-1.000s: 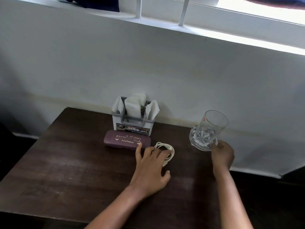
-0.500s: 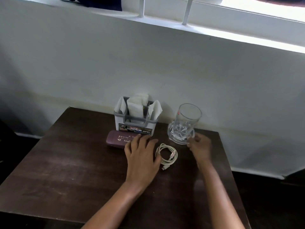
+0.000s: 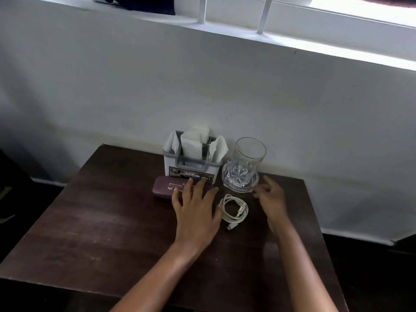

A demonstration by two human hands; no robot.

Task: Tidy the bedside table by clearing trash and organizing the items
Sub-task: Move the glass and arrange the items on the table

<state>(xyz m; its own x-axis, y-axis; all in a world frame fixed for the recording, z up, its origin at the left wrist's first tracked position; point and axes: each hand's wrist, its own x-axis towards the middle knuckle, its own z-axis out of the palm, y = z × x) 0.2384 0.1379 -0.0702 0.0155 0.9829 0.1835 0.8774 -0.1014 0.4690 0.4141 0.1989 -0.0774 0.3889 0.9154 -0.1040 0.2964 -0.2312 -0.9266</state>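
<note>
While the left hand is resting spread fingers on the maroon oblong case, the right hand is hovering slack-fingered, empty, five o'clock off the clear glass tumbler.

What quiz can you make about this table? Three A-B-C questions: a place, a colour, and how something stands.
1. Where is the glass? A left of the napkin holder; B right of it; C inside it.
2. What colour is the coiled cable? A white; B red; C black.
3. How is the glass? A upright; B on its side; C upside down.
Answers: B, it stands at the holder's right; A, its loops look white; A, its open mouth faces up.
</note>
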